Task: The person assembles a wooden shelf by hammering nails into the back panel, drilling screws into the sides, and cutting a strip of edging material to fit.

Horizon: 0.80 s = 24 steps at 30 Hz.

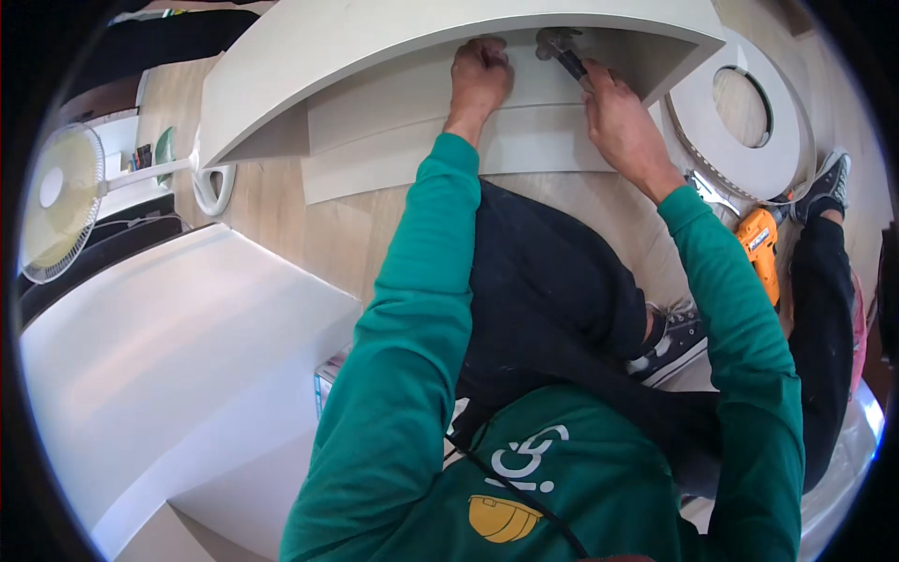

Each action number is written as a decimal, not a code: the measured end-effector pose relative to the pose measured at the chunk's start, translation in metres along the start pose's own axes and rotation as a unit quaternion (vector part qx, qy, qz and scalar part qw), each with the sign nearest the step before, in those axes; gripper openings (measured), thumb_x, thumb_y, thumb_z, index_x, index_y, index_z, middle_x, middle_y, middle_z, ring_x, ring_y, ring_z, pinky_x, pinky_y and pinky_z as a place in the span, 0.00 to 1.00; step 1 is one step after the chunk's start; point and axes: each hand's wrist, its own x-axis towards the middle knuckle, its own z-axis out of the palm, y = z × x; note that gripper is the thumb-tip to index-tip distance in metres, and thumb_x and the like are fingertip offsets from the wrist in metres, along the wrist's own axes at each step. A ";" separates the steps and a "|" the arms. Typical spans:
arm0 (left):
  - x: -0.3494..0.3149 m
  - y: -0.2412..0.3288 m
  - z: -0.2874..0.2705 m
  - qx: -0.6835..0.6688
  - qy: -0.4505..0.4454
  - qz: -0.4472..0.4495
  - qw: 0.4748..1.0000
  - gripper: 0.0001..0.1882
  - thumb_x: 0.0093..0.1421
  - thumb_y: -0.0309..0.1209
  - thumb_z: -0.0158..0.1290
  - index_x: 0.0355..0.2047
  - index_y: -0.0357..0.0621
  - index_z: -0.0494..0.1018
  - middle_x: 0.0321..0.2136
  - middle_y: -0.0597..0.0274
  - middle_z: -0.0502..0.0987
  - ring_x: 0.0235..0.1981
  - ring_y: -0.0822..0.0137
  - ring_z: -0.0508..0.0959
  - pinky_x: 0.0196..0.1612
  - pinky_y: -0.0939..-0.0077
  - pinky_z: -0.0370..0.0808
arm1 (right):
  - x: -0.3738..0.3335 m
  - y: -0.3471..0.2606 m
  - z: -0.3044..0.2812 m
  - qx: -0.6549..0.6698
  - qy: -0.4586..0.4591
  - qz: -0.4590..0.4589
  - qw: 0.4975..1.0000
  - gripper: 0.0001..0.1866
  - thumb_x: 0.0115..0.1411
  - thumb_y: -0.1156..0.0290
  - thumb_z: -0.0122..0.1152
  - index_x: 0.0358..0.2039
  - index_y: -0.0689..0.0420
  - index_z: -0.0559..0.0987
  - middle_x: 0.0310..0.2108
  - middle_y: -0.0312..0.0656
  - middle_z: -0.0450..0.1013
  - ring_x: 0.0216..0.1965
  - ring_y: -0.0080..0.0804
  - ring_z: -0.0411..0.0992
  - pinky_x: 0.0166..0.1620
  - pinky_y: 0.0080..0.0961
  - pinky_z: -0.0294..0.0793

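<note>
In my right hand [623, 126] is the dark handle of a claw hammer [554, 43], its metal head raised inside a light grey open furniture carcass [440, 39]. To the left of the hammer head, my left hand [482, 80] is closed in a pinch against the inner panel [393, 131] of the carcass. Whatever its fingers hold, if anything, is too small or hidden to make out. The hammer head and the left fingers are apart.
A white ring-shaped roll of edge banding [787, 140] lies at the right, near an orange cordless drill [760, 251]. A fan [66, 201] stands at the far left. Below it is a large white panel piece [187, 347]. My shoe [676, 342] rests on the wood floor [351, 239].
</note>
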 end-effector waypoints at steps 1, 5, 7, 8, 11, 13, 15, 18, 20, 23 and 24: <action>0.002 -0.004 -0.001 -0.016 -0.005 -0.005 1.000 0.14 0.58 0.25 0.52 0.42 0.36 0.81 0.40 0.42 0.83 0.44 0.48 0.83 0.49 0.63 0.79 | 0.001 -0.001 0.002 -0.012 -0.004 0.002 1.000 0.24 0.68 0.75 0.51 0.63 0.63 0.65 0.52 0.66 0.72 0.50 0.67 0.72 0.53 0.54 0.71; 0.003 -0.012 0.000 -0.035 0.002 -0.018 0.999 0.15 0.57 0.25 0.52 0.44 0.34 0.80 0.43 0.40 0.82 0.45 0.46 0.83 0.50 0.64 0.79 | 0.004 -0.007 0.003 -0.042 0.012 -0.014 0.999 0.24 0.66 0.76 0.48 0.63 0.62 0.65 0.51 0.65 0.73 0.46 0.67 0.75 0.50 0.56 0.75; 0.004 -0.011 0.000 -0.025 -0.007 -0.021 0.999 0.16 0.57 0.25 0.52 0.44 0.34 0.80 0.43 0.41 0.82 0.45 0.47 0.83 0.50 0.64 0.79 | 0.003 -0.007 0.006 -0.055 0.025 -0.027 0.998 0.25 0.64 0.77 0.47 0.63 0.61 0.66 0.50 0.65 0.73 0.44 0.66 0.76 0.49 0.57 0.76; 0.005 -0.010 0.000 -0.020 -0.012 -0.022 0.999 0.16 0.57 0.25 0.52 0.45 0.34 0.80 0.42 0.41 0.82 0.45 0.48 0.83 0.50 0.65 0.79 | 0.001 -0.005 0.010 -0.064 0.024 -0.031 0.997 0.25 0.64 0.77 0.47 0.63 0.61 0.66 0.51 0.64 0.73 0.45 0.66 0.76 0.49 0.57 0.76; 0.003 0.006 0.005 -0.040 -0.044 -0.054 0.997 0.16 0.58 0.25 0.52 0.45 0.34 0.80 0.42 0.43 0.83 0.44 0.50 0.83 0.50 0.66 0.78 | 0.000 0.004 0.009 -0.088 -0.022 -0.006 0.996 0.25 0.63 0.78 0.47 0.63 0.61 0.66 0.51 0.63 0.74 0.46 0.65 0.76 0.50 0.55 0.77; 0.006 -0.008 -0.004 -0.043 -0.031 -0.049 0.997 0.16 0.58 0.25 0.52 0.45 0.34 0.80 0.41 0.45 0.83 0.43 0.52 0.83 0.50 0.67 0.78 | 0.004 -0.005 0.009 -0.085 -0.051 -0.006 0.995 0.25 0.64 0.77 0.48 0.63 0.61 0.67 0.51 0.62 0.74 0.48 0.64 0.75 0.50 0.55 0.76; 0.007 -0.010 -0.005 -0.039 -0.019 -0.040 0.998 0.16 0.58 0.25 0.53 0.46 0.33 0.79 0.41 0.46 0.83 0.43 0.54 0.83 0.49 0.67 0.79 | 0.006 -0.006 0.008 -0.081 -0.056 -0.005 0.995 0.24 0.67 0.75 0.50 0.64 0.61 0.67 0.52 0.61 0.74 0.51 0.62 0.74 0.50 0.54 0.75; 0.004 0.003 -0.001 -0.023 -0.013 -0.028 0.999 0.16 0.58 0.24 0.53 0.46 0.34 0.79 0.40 0.47 0.83 0.41 0.55 0.83 0.49 0.67 0.79 | 0.016 0.001 -0.008 -0.069 -0.075 -0.027 0.994 0.23 0.67 0.74 0.51 0.63 0.61 0.68 0.53 0.60 0.74 0.51 0.63 0.73 0.52 0.53 0.74; 0.002 0.005 -0.004 -0.013 -0.013 -0.026 1.000 0.15 0.58 0.24 0.54 0.45 0.34 0.80 0.40 0.47 0.83 0.41 0.55 0.83 0.48 0.68 0.79 | 0.017 -0.007 -0.020 -0.057 -0.061 -0.015 0.996 0.23 0.67 0.74 0.52 0.63 0.60 0.69 0.53 0.61 0.74 0.52 0.64 0.73 0.53 0.53 0.73; 0.001 0.008 -0.007 -0.023 -0.035 -0.023 0.999 0.14 0.58 0.26 0.56 0.44 0.34 0.80 0.39 0.47 0.83 0.40 0.55 0.84 0.48 0.67 0.79 | 0.017 -0.012 -0.026 -0.049 -0.039 -0.003 0.998 0.24 0.66 0.74 0.52 0.63 0.59 0.69 0.52 0.62 0.74 0.51 0.65 0.72 0.54 0.52 0.73; 0.002 0.008 -0.007 -0.011 -0.046 -0.027 0.999 0.15 0.59 0.26 0.55 0.45 0.35 0.80 0.41 0.48 0.83 0.40 0.56 0.84 0.48 0.68 0.79 | 0.018 -0.013 -0.028 -0.049 -0.030 -0.001 0.998 0.24 0.66 0.74 0.52 0.63 0.59 0.69 0.52 0.62 0.74 0.51 0.65 0.72 0.54 0.52 0.73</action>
